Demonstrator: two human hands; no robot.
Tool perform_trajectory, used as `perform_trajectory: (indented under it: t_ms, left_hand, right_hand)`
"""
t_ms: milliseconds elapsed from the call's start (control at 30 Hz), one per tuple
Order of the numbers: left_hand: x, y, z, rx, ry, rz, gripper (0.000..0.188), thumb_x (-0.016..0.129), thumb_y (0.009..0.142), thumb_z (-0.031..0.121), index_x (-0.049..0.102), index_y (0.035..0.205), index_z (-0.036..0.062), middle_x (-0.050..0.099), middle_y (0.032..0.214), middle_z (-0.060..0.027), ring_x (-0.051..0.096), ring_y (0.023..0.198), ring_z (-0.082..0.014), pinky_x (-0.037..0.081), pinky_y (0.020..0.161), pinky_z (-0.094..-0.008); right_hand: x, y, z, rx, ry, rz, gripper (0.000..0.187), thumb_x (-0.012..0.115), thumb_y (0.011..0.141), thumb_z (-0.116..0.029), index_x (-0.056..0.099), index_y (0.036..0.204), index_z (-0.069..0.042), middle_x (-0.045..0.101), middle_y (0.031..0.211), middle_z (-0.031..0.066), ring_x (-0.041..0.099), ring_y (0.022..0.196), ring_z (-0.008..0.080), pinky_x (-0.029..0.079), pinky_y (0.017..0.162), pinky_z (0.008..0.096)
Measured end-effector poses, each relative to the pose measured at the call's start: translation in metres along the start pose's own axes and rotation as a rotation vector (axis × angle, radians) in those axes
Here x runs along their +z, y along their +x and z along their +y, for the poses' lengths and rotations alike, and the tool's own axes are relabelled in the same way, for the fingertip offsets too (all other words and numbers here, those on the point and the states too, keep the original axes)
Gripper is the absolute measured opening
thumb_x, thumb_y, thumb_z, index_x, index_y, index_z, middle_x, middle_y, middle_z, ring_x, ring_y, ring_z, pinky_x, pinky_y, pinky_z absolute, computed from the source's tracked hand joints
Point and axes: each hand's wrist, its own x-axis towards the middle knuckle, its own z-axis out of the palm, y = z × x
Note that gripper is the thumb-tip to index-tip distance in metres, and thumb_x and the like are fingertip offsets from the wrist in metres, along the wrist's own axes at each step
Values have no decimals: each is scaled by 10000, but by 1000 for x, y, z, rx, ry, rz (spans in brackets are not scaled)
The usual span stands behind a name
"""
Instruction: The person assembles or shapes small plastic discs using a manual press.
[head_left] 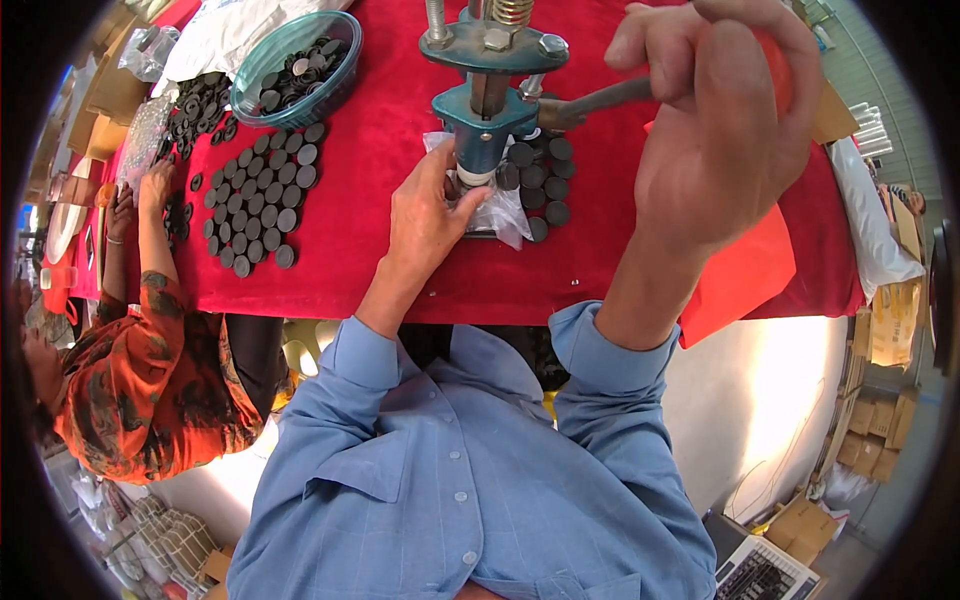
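On my head feed, the teal press (487, 145) stands at twelve o'clock. At eleven, my left hand (425, 208) brackets its white lower ring (474, 178) with thumb and fingers — whether they pinch anything, I can't tell. At two, my right hand (725, 135) is curled closed around the lever's (605, 97) red-knobbed end. Black discs (555, 188) lie just beside the press — at one.

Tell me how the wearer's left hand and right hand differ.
The left hand is by the lower end of the press; the right hand is curled around the lever. The left hand looks smaller, the right hand larger. Both are bare and come from blue sleeves.
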Motion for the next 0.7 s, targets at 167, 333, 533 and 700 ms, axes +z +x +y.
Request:
perform_trajectory:
  t_ms: [167,333,533,700]
  left_hand:
    - [2,-1,-2,8,-8,-11,617,869,758,149,557,1277,29,678,1017,-142,649,707,-229,543,629,-343]
    - [-8,-6,-2,38,-8,48,581,860,772,158,578,1264,29,676,1032,-135,642,712,-225,542,633,-342]
    - [-77,-38,-23,105,359,272,333,802,837,113,687,1142,46,661,1158,-127,604,1106,-304,480,950,-390]
    - [-165,-77,-89,-71,853,458,553,709,941,343,557,1368,29,449,1448,-278,432,1336,-428,347,1121,-490]
  right_hand:
    - [7,-25,-12,-30,-146,28,293,523,1003,-185,505,1216,15,494,707,103,553,647,239,517,758,472]
    - [-6,-53,-29,-54,-73,-170,287,646,956,-309,500,1111,-116,497,706,70,565,636,245,475,893,521]
    - [-6,-150,-36,-41,-130,-24,243,689,809,-186,515,978,-200,555,830,59,655,841,294,378,998,556]
    - [-1,-146,-43,2,-179,-16,232,690,900,-270,498,1013,-208,540,806,52,645,876,292,383,1004,558]
